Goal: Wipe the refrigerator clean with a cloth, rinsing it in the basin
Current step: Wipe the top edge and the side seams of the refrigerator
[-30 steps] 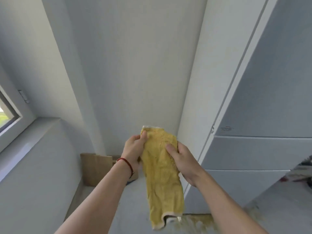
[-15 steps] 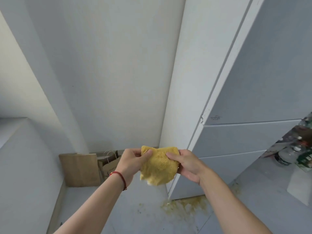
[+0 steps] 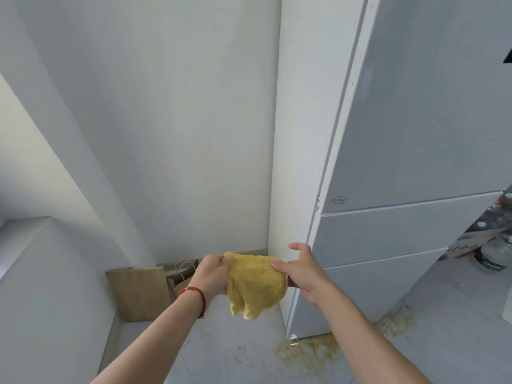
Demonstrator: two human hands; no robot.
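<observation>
- Your left hand grips the left edge of the yellow cloth; the thumb lies over the top corner, the fingers are curled behind the fabric and hidden by it; a red cord bracelet circles that wrist.
- Your right hand pinches the right edge of the cloth; the thumb presses on the front face near the top, one finger sticks out straight above it, clear of the fabric; the other fingers are tucked behind the cloth, and you cannot tell how they lie.
- The cloth is folded and stretched between your two sets of fingers, held in the air; its top edge runs nearly level from thumb to thumb; its loose lower end droops below them, showing a pale hem at the tip.
- The refrigerator stands just beyond your right fingers, to their right; its white side panel rises directly behind them; its grey door fronts, split by seams, lie further right; whether your knuckles touch the panel is unclear.
- Below your fingers, on the floor, a yellowish stain spreads at the refrigerator's front corner.
- Beyond your left fingers, a wooden board and a brown paper bag lean against the wall.
- Far right of your right fingers, bottles and clutter sit at the frame's edge, too blurred to name.
</observation>
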